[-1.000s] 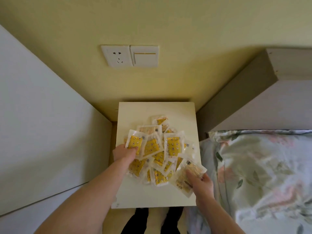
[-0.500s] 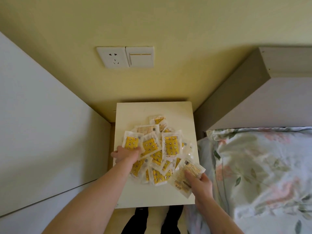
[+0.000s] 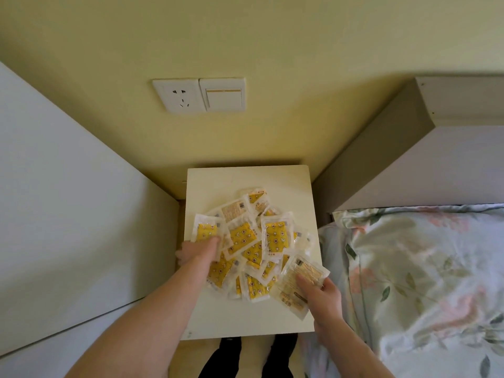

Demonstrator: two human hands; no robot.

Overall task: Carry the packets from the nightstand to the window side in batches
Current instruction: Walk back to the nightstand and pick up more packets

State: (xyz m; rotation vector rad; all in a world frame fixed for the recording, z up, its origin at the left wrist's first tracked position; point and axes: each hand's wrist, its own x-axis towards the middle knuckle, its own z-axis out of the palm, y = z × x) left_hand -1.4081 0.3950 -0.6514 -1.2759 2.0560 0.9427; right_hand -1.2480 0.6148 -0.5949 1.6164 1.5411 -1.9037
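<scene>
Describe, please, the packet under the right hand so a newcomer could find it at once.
Start at the cream nightstand between the white panel and the bed. A heap of packets covers its top. At the heap's near right edge, under the right hand, lies a packet showing pale beige print, not bright yellow like most neighbours.

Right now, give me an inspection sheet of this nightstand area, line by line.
Surface: nightstand, pale top, far part bare.
Job's things: packets heaped mid-top, overlapping.
Clutter: nothing seen.
Grips: left hand on the heap's left edge, hold unclear; right hand pinches pale packets at the right.
Cables: nothing seen.
Surroundings: wall socket and switch above; floral bedding right; white panel left.
</scene>
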